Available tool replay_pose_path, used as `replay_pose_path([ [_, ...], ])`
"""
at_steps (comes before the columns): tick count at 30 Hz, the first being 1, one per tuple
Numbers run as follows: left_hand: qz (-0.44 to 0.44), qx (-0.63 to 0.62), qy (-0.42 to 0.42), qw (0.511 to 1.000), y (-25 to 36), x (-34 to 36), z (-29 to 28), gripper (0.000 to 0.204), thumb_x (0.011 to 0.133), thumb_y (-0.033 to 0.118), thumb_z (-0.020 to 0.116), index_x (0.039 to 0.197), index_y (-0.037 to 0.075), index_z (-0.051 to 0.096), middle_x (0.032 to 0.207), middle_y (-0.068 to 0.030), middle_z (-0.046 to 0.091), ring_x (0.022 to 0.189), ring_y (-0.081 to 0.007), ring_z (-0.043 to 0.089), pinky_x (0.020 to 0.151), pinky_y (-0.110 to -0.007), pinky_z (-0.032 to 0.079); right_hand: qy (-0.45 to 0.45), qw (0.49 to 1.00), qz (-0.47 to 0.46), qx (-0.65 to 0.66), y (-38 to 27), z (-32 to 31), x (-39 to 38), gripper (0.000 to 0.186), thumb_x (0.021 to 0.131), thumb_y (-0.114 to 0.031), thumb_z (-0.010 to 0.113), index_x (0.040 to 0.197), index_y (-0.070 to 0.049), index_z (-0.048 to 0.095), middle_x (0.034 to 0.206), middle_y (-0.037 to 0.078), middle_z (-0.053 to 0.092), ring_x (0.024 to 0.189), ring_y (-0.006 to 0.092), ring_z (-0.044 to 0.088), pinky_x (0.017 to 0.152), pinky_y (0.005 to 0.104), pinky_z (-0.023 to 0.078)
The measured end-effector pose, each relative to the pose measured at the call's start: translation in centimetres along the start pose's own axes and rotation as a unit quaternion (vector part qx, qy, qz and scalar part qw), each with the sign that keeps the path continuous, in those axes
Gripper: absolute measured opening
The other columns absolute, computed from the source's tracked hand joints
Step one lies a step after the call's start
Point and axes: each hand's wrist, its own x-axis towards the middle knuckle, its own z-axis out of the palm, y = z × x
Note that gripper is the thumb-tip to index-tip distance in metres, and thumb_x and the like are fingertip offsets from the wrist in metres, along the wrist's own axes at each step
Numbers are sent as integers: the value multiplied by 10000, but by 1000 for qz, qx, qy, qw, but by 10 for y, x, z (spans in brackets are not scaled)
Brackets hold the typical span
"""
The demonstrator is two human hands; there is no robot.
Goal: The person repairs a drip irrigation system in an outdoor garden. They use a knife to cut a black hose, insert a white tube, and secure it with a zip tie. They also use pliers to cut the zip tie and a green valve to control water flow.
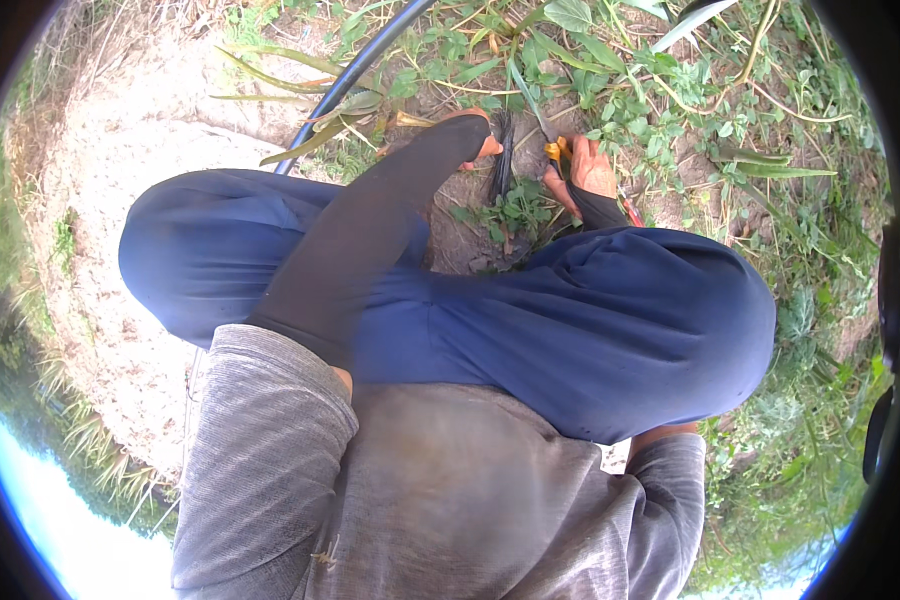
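My right hand [592,172] is closed around a tool with an orange-and-black handle [553,151]. From the handle a long, narrow grey-green blade [531,100] seems to point away among the leaves. Left of it, my left hand [489,146] is low over the soil, mostly covered by its dark sleeve. Only parts of its fingers show, so their grip is unclear. Right beside those fingers is a bundle of thin black strips [501,160]; whether they touch it I cannot tell. A small red object [631,211] shows by my right wrist, partly hidden.
A dark blue hose or pipe [355,70] runs from the upper edge down behind my left knee. Long, pointed, fleshy leaves [320,140] stand beside it. Leafy weeds [670,110] cover the ground ahead and right. My bent knees [660,310] frame the spot.
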Motion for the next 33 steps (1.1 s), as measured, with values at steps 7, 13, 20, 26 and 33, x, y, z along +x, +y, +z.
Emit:
replay_pose_path([
  [7,-28,-45,200,978,-27,56,82,305,741,349,749,925,114,690,775,-75,697,751,-190,676,733,-333,511,82,994,-59,28,-10,-7,9,318,808,-237,664,1084,-101,583,939,158,629,796,365,615,701,447,506],
  [13,-4,-59,172,983,-18,32,74,353,703,326,774,925,77,658,869,-125,690,884,-285,657,783,-369,505,-48,961,31,271,-25,15,10,196,828,-195,657,956,-48,635,825,139,682,743,283,665,682,380,525],
  [20,49,-92,206,973,-11,22,86,391,711,256,773,1011,72,603,925,-132,681,923,-318,642,792,-407,495,13,978,-4,207,-25,21,27,248,837,-161,673,1043,-27,644,808,99,686,675,173,663,635,297,522],
  [26,48,-56,206,976,-2,18,84,428,716,239,773,1031,45,560,923,-180,672,939,-363,633,802,-435,495,37,977,-25,207,-31,16,34,246,825,-194,682,1028,-56,664,878,105,678,696,197,664,646,311,518],
  [33,48,-26,202,978,5,20,82,469,725,249,770,1063,23,537,952,-220,661,953,-383,627,814,-461,494,73,983,-30,165,-34,9,34,189,823,-204,693,973,-89,692,873,107,671,703,234,659,645,322,512],
])
